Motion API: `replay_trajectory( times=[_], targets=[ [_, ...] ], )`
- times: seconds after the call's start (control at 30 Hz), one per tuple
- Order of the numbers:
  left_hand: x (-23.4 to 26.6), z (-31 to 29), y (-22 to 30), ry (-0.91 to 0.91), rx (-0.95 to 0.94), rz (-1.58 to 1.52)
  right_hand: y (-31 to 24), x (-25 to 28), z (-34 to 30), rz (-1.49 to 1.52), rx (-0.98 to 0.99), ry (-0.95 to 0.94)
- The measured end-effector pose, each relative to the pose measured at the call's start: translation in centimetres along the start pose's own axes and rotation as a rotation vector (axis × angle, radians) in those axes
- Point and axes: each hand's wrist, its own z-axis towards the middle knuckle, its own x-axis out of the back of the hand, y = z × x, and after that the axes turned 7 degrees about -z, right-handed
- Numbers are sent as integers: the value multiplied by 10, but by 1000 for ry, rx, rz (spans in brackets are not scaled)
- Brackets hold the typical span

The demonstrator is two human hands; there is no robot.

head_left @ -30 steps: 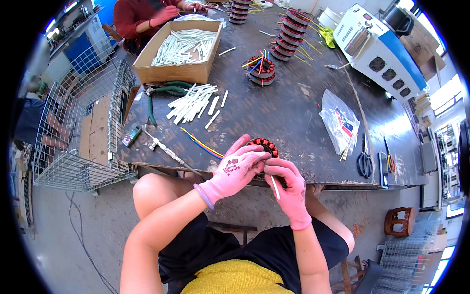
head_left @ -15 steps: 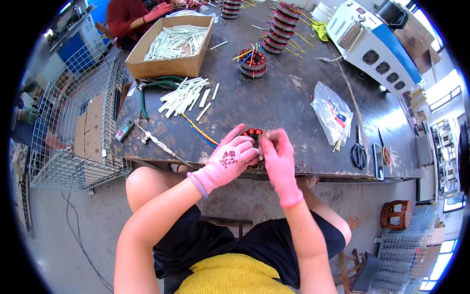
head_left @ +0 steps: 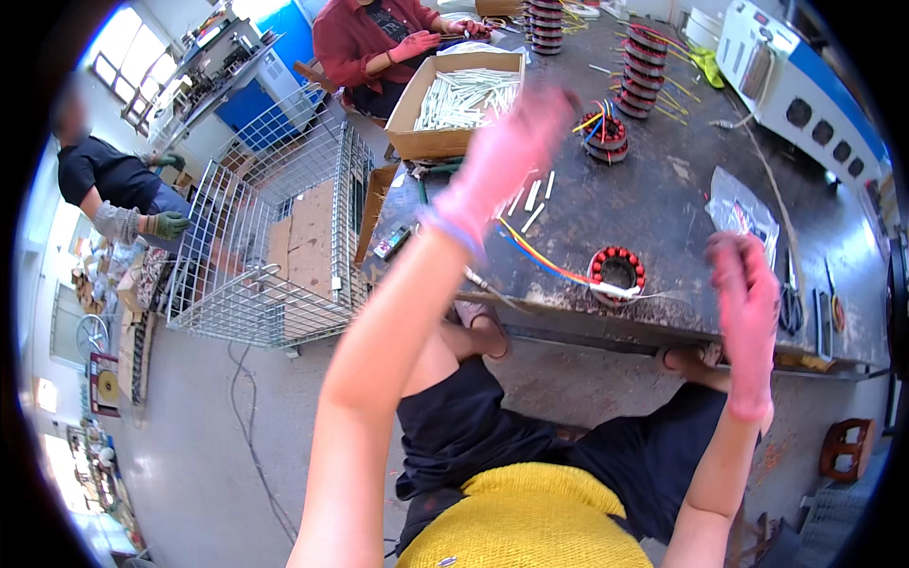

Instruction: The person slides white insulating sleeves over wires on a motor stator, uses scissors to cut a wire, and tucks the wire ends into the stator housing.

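A round stator [head_left: 616, 268] with red windings lies near the front edge of the dark workbench [head_left: 663, 189]. Yellow, blue and orange wires [head_left: 530, 251] trail from it to the left. My left hand [head_left: 507, 142], in a pink glove and blurred by motion, is stretched out over loose white sleeves [head_left: 533, 197] beside the cardboard box [head_left: 417, 142]. My right hand [head_left: 743, 284], also in a pink glove and blurred, hangs raised to the right of the stator, apart from it. The blur hides whether either hand holds anything.
The box holds several white sleeves. A second stator [head_left: 606, 133] with coloured wires, stacked stators [head_left: 644, 57], a plastic bag [head_left: 739, 213] and a white-blue machine [head_left: 805, 104] are on the bench. A wire cage [head_left: 275, 246] stands left. A person in red [head_left: 365, 43] works opposite; another person [head_left: 114, 185] far left.
Both hands have left the stator, which now lies alone on the bench. My left hand has swung forward toward the white sleeves; my right hand has moved off to the right.
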Motion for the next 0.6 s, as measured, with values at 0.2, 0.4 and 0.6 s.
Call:
replay_trajectory(
  times=[0.2, 0.4, 0.6],
  targets=[
    [-142, 57, 114, -133, -96, -29, -9, -109, -57, 66, 442, -658],
    [-139, 48, 106, -291, -798, 920, 19, 44, -33, -503, 541, -170],
    [-180, 30, 163, -584, -716, 984, 0, 99, -86, -138, 275, -801]
  ],
)
